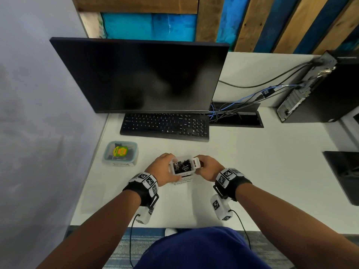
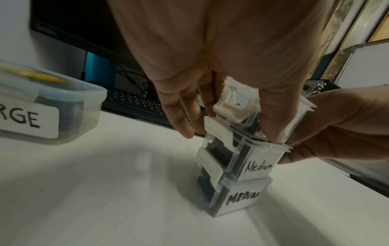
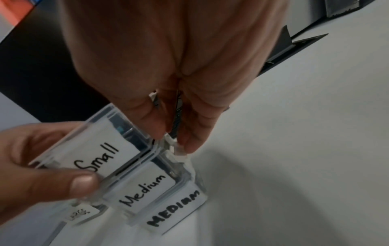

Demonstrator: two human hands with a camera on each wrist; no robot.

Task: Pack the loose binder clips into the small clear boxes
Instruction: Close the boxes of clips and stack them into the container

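Three small clear boxes stand stacked near the desk's front edge. The top one, the Small box, holds several black binder clips. Below it are the boxes labelled Medium and MEDIUM. My left hand grips the Small box from the left, thumb on its label side. My right hand pinches the white latch on the box's right side. A second white latch stands flipped up by my left fingers.
A bigger clear container labelled LARGE sits to the left. A black keyboard and monitor stand behind the stack. Cables and a computer tower are at the back right.
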